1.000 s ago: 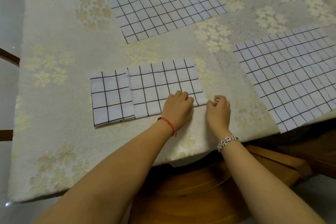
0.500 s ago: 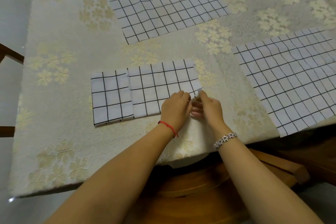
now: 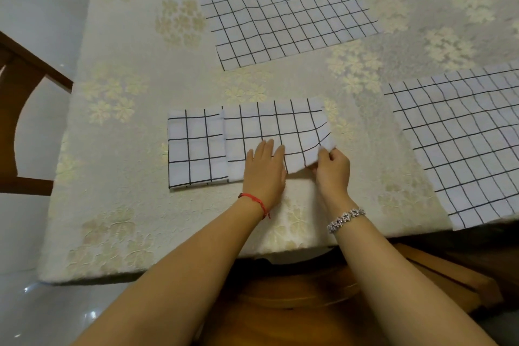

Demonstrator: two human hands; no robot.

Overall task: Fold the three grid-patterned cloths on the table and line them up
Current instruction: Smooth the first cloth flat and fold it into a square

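Hands work the nearest cloth: left hand (image 3: 264, 168) presses flat on the partly folded grid cloth (image 3: 247, 143), right hand (image 3: 332, 167) pinches its lifted corner. Beyond lie two unfolded grid cloths, right (image 3: 460, 143) and far (image 3: 283, 8).

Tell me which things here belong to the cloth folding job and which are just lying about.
Part of the job:
partly folded white black-grid cloth, pressed by the left hand, corner pinched by the right hand
flat white black-grid cloth at the far side
flat white black-grid cloth on the right

Just lying about:
cream floral tablecloth
brown wooden chair
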